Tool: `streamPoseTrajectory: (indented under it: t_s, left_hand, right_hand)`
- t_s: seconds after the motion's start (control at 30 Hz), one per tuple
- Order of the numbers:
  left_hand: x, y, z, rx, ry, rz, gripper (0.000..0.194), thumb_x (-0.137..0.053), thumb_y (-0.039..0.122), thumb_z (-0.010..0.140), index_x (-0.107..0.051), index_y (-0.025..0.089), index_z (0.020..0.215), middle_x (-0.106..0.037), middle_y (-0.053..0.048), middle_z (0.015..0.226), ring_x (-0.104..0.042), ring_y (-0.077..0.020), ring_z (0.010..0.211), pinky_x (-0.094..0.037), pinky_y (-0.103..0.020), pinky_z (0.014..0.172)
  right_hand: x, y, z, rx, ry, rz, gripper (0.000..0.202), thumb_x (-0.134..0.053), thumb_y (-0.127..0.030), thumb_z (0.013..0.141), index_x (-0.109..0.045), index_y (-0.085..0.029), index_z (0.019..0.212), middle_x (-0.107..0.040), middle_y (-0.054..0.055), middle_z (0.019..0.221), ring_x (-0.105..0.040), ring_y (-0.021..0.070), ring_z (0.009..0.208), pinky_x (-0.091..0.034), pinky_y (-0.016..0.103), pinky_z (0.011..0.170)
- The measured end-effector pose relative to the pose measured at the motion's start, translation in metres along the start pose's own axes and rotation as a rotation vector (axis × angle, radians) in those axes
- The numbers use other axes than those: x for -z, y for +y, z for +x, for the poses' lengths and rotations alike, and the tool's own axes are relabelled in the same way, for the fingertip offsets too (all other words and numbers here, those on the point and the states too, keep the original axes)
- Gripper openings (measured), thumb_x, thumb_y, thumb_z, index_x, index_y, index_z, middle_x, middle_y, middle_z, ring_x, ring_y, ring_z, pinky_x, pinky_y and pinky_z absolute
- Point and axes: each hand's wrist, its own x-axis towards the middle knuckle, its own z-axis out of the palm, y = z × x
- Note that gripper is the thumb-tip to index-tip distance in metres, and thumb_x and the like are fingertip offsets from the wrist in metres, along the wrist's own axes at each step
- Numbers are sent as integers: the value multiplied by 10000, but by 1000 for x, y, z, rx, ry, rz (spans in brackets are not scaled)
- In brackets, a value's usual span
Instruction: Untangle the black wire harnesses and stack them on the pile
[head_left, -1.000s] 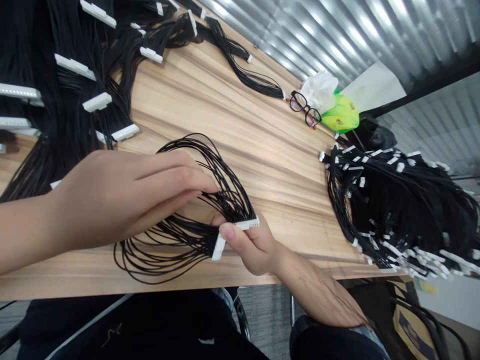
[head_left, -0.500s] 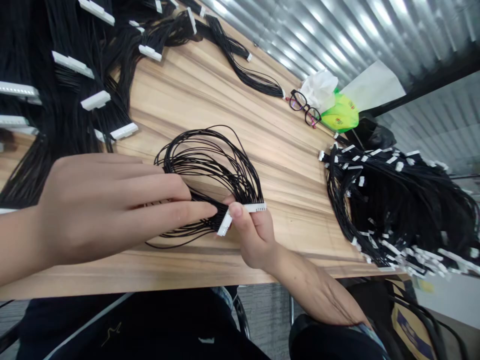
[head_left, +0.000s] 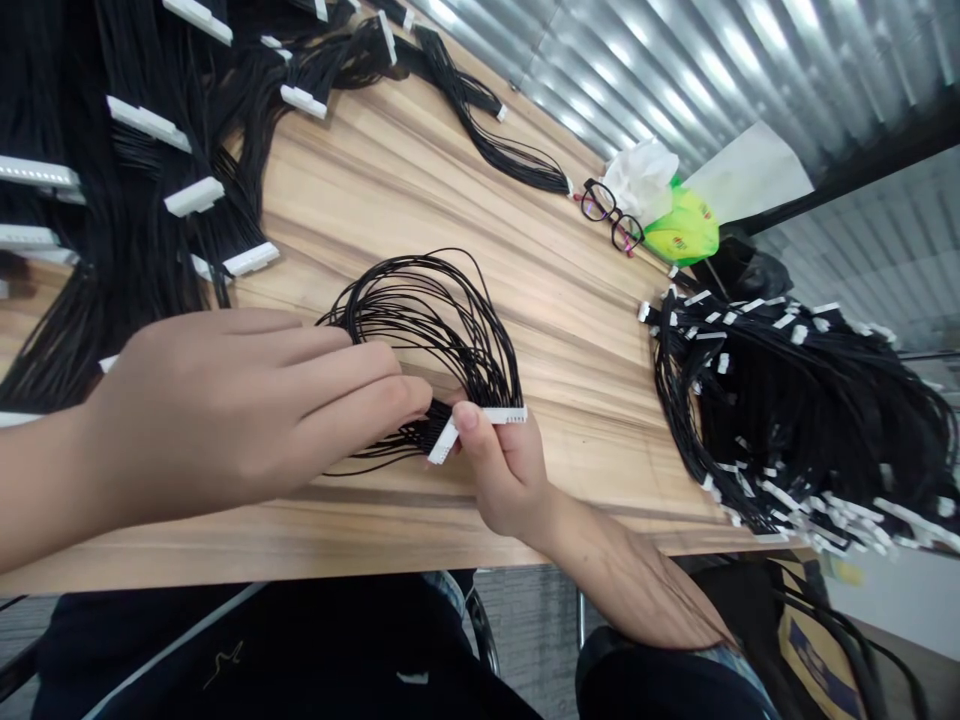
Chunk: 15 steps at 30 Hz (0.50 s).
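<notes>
A looped black wire harness [head_left: 491, 360] stands in front of me, just over the wooden table. Its two white connectors, a left one [head_left: 442, 442] and a right one [head_left: 511, 414], meet at an angle under the thumb of my right hand [head_left: 510, 470], which is closed on them. From the left, my left hand [head_left: 255, 410] reaches across with its fingers bent together around the wires beside the left connector. Its back hides part of the loop, and its thumb is out of sight.
Black harnesses with white connectors [head_left: 193, 197] cover the table's left side. Another large pile [head_left: 780, 400] lies on the right. Along the back edge are a loose harness [head_left: 495, 150], eyeglasses [head_left: 613, 215], a green packet [head_left: 682, 228] and crumpled white plastic [head_left: 640, 178]. A corrugated metal wall stands behind.
My left hand's stretched fingers have bent in around the wires, and the hand has shifted slightly right. The right hand keeps its hold on the connectors, nearly still.
</notes>
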Motion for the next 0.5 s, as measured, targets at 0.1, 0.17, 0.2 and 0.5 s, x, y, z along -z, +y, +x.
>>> streamPoseTrajectory:
  t_s: [0.1,0.17,0.2,0.5]
  left_hand:
    - [-1,3,-2,-166,42,119,535,-216,136,1073,-692,375,1125,-719,68,941,-623,-212,881,-406,-388,809]
    - [0,3,0,-195,48,141,545,-199,96,1054,-681,344,1106,-698,57,919,-593,-204,843,-384,-378,772]
    - [1,1,3,-223,36,158,510,-221,97,1060,-677,321,1098,-694,53,919,-584,-193,825,-379,-367,740]
    - [12,1,12,-419,-4,54,385,-532,422,1072,-511,256,726,-539,51,686,-483,-151,682,-451,-323,669]
  right_hand:
    - [0,1,0,24,-2,28,450,-476,-416,1113,-660,-226,749,-683,-17,690,-634,135,646,-545,315,714]
    - [0,2,1,52,-12,40,443,-479,-384,1116,-658,-224,744,-681,-26,693,-619,121,627,-535,306,711]
    - [1,1,1,59,-19,35,446,-479,-375,1117,-657,-222,738,-684,-28,693,-613,116,619,-531,304,707]
    - [4,-8,0,-23,-33,-45,517,-422,-489,1117,-649,-243,724,-687,4,687,-644,163,680,-554,338,723]
